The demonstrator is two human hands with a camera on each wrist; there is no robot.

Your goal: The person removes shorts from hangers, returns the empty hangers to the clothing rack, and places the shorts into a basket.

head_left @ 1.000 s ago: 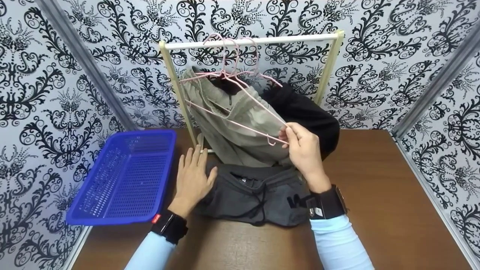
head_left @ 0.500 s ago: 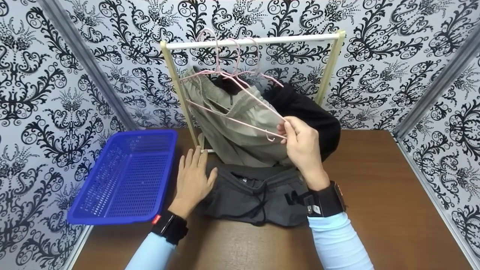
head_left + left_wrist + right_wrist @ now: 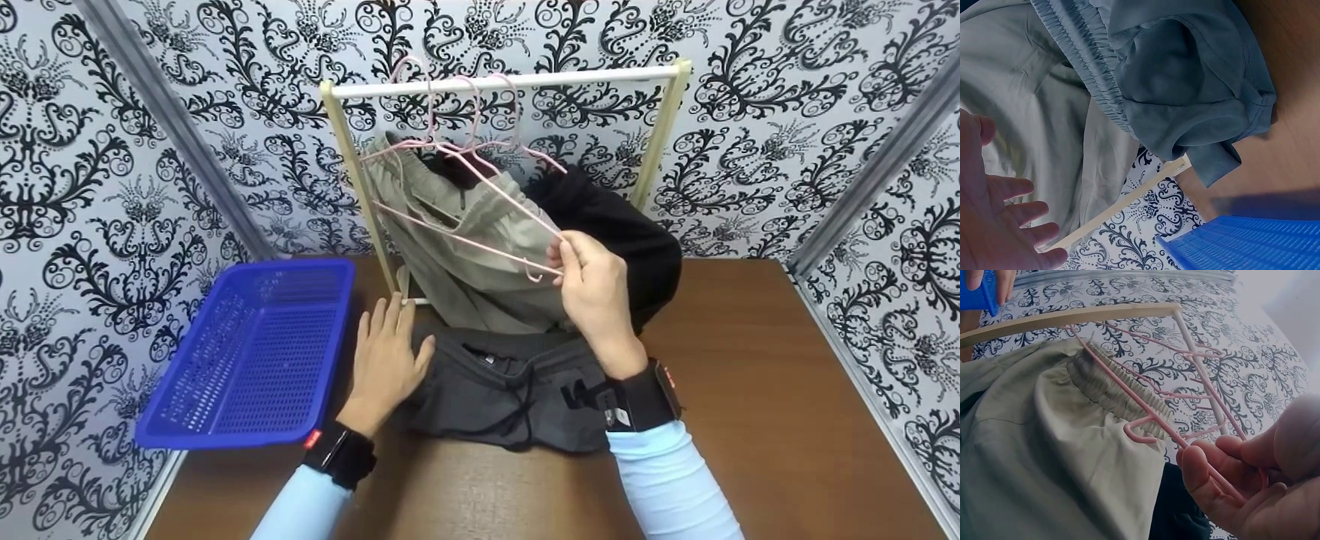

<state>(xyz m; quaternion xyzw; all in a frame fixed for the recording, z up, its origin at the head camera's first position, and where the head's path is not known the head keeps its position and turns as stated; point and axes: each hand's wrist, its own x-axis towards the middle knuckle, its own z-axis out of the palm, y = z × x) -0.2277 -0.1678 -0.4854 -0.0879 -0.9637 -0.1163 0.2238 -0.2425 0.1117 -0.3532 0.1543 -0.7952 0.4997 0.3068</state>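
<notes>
My right hand (image 3: pixel 596 296) pinches the right end of a pink clothes hanger (image 3: pixel 1151 414), thumb and fingers curled round its corner. This hanger's hook rises at the left part of the white rail (image 3: pixel 585 79), and its bottom bar crosses in front of the khaki trousers (image 3: pixel 480 281) on the rack. My left hand (image 3: pixel 386 360) is spread with straight fingers at the left end of the folded dark grey drawstring trousers (image 3: pixel 480 412), near the rack's left foot. In the left wrist view, its fingers (image 3: pixel 1030 212) hold nothing.
Behind the khaki trousers, a black garment (image 3: pixel 649 240) hangs at the right, and further pink hangers (image 3: pixel 517 112) hook on the rail. A blue plastic basket (image 3: pixel 225 441) stands left of my left hand. Patterned walls enclose the brown table (image 3: pixel 750 390).
The front hanger's hook has moved left and slightly up at the rail. My right hand has shifted a little left and up with the hanger's end; my left hand stays put.
</notes>
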